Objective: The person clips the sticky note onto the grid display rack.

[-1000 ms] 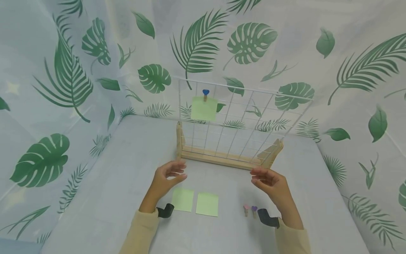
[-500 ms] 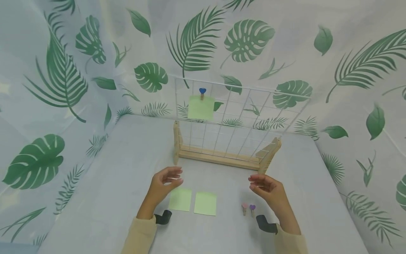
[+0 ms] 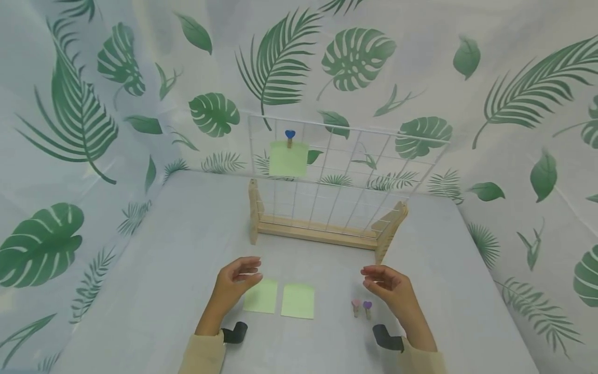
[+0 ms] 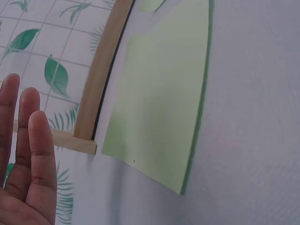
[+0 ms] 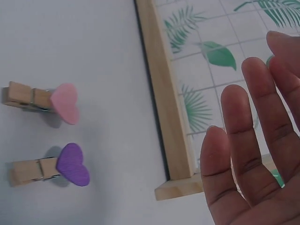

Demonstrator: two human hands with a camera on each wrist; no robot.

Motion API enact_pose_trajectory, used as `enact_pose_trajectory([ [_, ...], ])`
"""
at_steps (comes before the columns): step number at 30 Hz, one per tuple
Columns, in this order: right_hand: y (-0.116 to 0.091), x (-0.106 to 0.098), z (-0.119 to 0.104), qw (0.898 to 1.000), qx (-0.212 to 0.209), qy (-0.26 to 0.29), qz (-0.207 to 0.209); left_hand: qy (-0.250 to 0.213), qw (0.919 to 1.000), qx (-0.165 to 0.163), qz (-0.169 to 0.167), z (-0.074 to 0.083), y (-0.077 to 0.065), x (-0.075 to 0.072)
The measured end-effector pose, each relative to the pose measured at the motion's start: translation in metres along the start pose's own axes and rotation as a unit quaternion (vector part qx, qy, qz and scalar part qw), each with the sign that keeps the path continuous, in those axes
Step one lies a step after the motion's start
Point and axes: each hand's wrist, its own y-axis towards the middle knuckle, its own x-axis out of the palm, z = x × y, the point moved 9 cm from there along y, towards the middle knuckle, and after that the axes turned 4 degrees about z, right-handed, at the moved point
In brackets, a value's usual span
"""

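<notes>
"Leafy white cloth (image 3: 210, 67) lines the walls round one pale table (image 3: 196, 228). What stands on it, from the head view?"

"One white wire rack (image 3: 348, 128) on one wooden base (image 3: 317, 236), towards the back."

"How many green notes?"

"Three. One hanging note (image 3: 288, 160) is on the rack, held near its top by a blue heart clip (image 3: 290, 137). Two lie flat in front, a left note (image 3: 260, 301) and a right note (image 3: 298, 301), side by side with a narrow gap."

"And clips?"

"Three as well: the blue one, plus a pink heart clip (image 3: 356, 306) and a purple heart clip (image 3: 367, 307) on the table."

"Hands?"

"Two, both with nothing in them. The left hand (image 3: 233, 280) is over the far edge of the left note, the right hand (image 3: 391, 286) near the two loose clips. On each, thumb and fingers stand apart."

"Left wrist view?"

"Three fingers, straight, with small gaps between them. One note fills the middle; just a piece of a second shows at the top."

"And the right wrist?"

"Two clips lying apart, hearts towards the rack. The fingers are spread a little, well clear of both clips; the picture's edge cuts some off."
</notes>
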Motion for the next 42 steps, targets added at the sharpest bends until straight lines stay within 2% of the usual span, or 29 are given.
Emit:
enact_pose_trajectory([
  [6, -0.003, 0.004, 0.006, 1.0, 0.011, 0.004, -0.005, 0.005, 0.9998, -0.019, 0.011, -0.008, -0.004, -0.005],
  [16, -0.006, 0.005, 0.02, 0.999, 0.048, -0.004, 0.001, 0.006, 0.9993, -0.028, 0.025, -0.017, -0.006, -0.008],
  [25, -0.011, 0.011, 0.038, 0.995, 0.097, -0.021, -0.02, 0.021, 0.9982, -0.051, 0.023, -0.024, -0.008, -0.007],
  [33, -0.013, 0.017, 0.052, 0.991, 0.12, -0.038, -0.05, 0.057, 0.9954, -0.065, 0.042, -0.029, -0.007, -0.01],
  [42, -0.013, 0.019, 0.06, 0.988, 0.1, -0.087, -0.079, 0.094, 0.9885, -0.105, 0.053, -0.042, -0.007, -0.014],
])
